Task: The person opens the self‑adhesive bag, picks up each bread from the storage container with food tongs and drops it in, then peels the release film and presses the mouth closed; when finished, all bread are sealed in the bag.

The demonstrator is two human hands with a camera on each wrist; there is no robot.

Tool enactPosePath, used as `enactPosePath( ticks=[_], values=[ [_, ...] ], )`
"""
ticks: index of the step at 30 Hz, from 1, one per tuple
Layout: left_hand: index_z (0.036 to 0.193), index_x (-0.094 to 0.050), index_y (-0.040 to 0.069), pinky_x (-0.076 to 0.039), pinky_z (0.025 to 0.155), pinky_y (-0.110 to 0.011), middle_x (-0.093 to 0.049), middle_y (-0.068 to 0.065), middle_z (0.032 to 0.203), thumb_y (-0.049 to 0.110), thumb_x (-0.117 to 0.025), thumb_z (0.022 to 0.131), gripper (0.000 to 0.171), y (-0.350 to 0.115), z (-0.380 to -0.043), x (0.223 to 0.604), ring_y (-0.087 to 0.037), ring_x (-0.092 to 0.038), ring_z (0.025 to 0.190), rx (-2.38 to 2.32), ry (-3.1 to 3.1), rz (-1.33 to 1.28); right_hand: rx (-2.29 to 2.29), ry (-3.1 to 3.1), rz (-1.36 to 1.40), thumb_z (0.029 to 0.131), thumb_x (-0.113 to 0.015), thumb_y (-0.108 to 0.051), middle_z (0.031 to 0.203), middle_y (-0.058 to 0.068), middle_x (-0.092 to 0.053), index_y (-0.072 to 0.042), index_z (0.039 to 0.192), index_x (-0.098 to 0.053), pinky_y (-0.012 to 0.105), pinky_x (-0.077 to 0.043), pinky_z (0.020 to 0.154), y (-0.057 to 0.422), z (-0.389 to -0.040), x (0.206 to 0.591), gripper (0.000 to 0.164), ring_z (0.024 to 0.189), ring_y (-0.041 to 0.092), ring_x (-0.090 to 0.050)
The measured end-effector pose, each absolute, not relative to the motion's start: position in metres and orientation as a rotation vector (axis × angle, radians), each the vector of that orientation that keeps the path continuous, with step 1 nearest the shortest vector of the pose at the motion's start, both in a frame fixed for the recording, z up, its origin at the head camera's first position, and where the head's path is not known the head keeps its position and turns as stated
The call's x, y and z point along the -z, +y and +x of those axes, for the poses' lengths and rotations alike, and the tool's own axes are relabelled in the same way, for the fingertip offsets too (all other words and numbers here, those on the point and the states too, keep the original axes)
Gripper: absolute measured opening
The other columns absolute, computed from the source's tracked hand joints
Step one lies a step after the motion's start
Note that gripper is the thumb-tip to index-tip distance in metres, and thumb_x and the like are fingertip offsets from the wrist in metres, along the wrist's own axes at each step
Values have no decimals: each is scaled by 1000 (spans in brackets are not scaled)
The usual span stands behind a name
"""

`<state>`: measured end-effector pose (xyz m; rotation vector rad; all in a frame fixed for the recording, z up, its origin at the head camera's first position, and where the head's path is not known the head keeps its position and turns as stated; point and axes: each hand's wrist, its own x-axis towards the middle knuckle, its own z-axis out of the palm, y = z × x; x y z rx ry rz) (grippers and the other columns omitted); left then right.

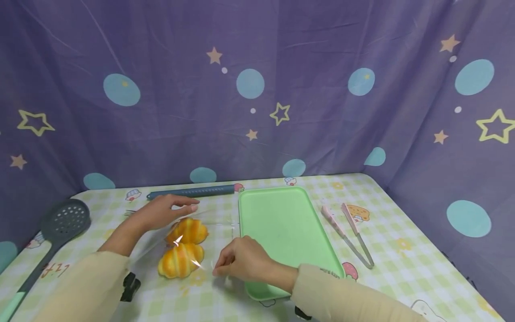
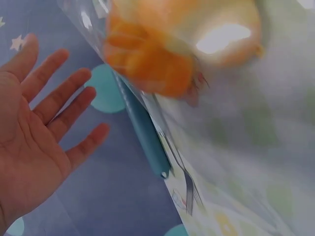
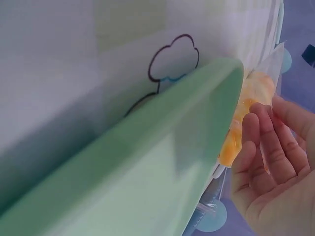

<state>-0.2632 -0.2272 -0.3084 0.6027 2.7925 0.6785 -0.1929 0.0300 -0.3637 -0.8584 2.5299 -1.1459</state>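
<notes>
A clear plastic bag (image 3: 273, 61) lies in front of me with two golden bread rolls in it, a far roll (image 1: 187, 230) and a near roll (image 1: 181, 260). At the bag's near right corner, my right hand (image 1: 243, 259) pinches the plastic between thumb and forefinger, its other fingers curled. My left hand (image 1: 165, 212) hovers beside the far roll at the bag's far left side. Its fingers are spread and hold nothing in the left wrist view. A light green tray (image 1: 277, 223) lies just right of the bag, partly under my right forearm.
Tongs (image 1: 362, 250) with pink tips lie right of the tray. At the back lies a long dark blue handle (image 1: 193, 192), with a fork (image 2: 189, 189) near it. A dark slotted skimmer (image 1: 66, 221) lies at the left. A purple curtain (image 1: 314, 134) hangs behind the table.
</notes>
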Motion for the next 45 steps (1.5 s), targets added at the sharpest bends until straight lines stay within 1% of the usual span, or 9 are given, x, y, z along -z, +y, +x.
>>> enactPosePath(
  ticks=[9, 14, 16, 19, 23, 26, 31, 38, 45],
  values=[
    [137, -61, -3, -43, 104, -62, -63, -23, 133, 39, -48, 109, 52, -201, -276, 316, -46, -55, 125, -682, 2807, 526, 1103, 2556, -894, 86, -84, -19, 63, -18, -68, -18, 75, -81, 16, -45, 56, 30, -192, 366, 11, 57, -5, -57],
    [139, -61, 0, -42, 105, -61, -61, -23, 137, 31, -44, 111, 45, -187, -281, 322, -46, -52, 129, -702, 2794, 374, 1091, 2567, -911, 86, -84, -20, 64, -18, -69, -18, 76, -81, 16, -46, 57, 31, -191, 366, 10, 57, -6, -56],
    [136, -64, 1, -46, 101, -59, -63, -22, 133, 28, -46, 110, 42, -182, -282, 324, -44, -56, 124, -663, 2841, 333, 1089, 2570, -911, 86, -84, -20, 65, -18, -69, -18, 76, -81, 16, -46, 57, 31, -191, 366, 10, 58, -7, -56],
    [127, -71, 3, -55, 88, -52, -69, -19, 123, 29, -56, 106, 36, -175, -282, 328, -38, -65, 109, -588, 2942, 295, 1080, 2577, -911, 86, -84, -20, 66, -18, -70, -18, 77, -82, 15, -46, 58, 31, -190, 367, 9, 58, -8, -56],
    [116, -78, 8, -58, 75, -43, -75, -12, 106, 23, -68, 99, 25, -168, -283, 334, -28, -69, 92, -589, 2994, 341, 1052, 2590, -934, 86, -84, -21, 67, -19, -70, -19, 78, -82, 14, -46, 59, 30, -191, 369, 8, 59, -10, -56],
    [116, -78, 8, -57, 79, -43, -76, -9, 102, 18, -72, 97, 23, -165, -285, 336, -27, -69, 93, -612, 2958, 397, 1038, 2599, -954, 86, -84, -21, 68, -19, -71, -20, 79, -82, 14, -46, 60, 31, -191, 369, 7, 60, -11, -56],
    [115, -77, 4, -56, 87, -46, -75, -13, 108, 14, -72, 96, 23, -160, -284, 336, -29, -68, 99, -603, 2867, 431, 1037, 2604, -961, 86, -84, -21, 70, -18, -72, -19, 80, -83, 13, -46, 60, 32, -191, 368, 7, 61, -12, -56],
    [97, -80, 8, -54, 85, -46, -75, -4, 97, 16, -70, 97, 13, -157, -286, 335, -24, -65, 92, -539, 2877, 415, 1052, 2600, -956, 86, -84, -21, 68, -19, -71, -20, 79, -83, 14, -45, 59, 33, -192, 366, 7, 60, -10, -56],
    [99, -78, 5, -54, 82, -45, -74, -4, 86, 15, -64, 100, 18, -158, -290, 331, -21, -64, 81, -551, 2862, 381, 1160, 2585, -873, 89, -81, -22, 72, -18, -72, -20, 83, -84, 16, -47, 58, 35, -192, 363, 7, 62, -7, -58]
  ],
)
